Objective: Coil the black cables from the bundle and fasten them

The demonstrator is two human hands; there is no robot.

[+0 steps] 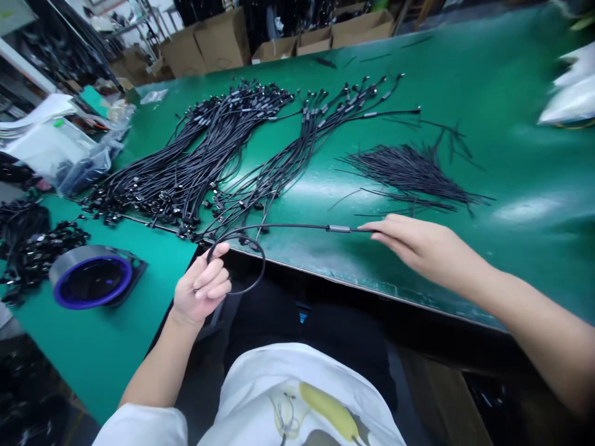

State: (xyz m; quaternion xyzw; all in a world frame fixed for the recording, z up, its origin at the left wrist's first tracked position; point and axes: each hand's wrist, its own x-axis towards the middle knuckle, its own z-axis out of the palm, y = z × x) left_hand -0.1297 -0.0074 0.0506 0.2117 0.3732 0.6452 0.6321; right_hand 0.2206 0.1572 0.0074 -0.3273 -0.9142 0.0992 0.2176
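Note:
My left hand [203,284] is closed around a black cable [297,226], which forms a loop beside the fingers. From there the cable runs right, through a grey sleeve [339,229], to my right hand [409,241]. The fingers of my right hand are pressed together on its far end, over the green table [525,235]. Behind the held cable lie a smaller bunch of cables [297,148] and a large bundle of similar cables [209,142]. A pile of thin black strips [409,170] rests beyond my right hand.
A grey ring-shaped object with a blue rim [93,279] sits on the left table section, near more black cables [28,241]. Plastic bags [93,164] and a white container [51,145] stand at the left. Cardboard boxes [223,40] are behind the table; a white bag [571,93] is far right.

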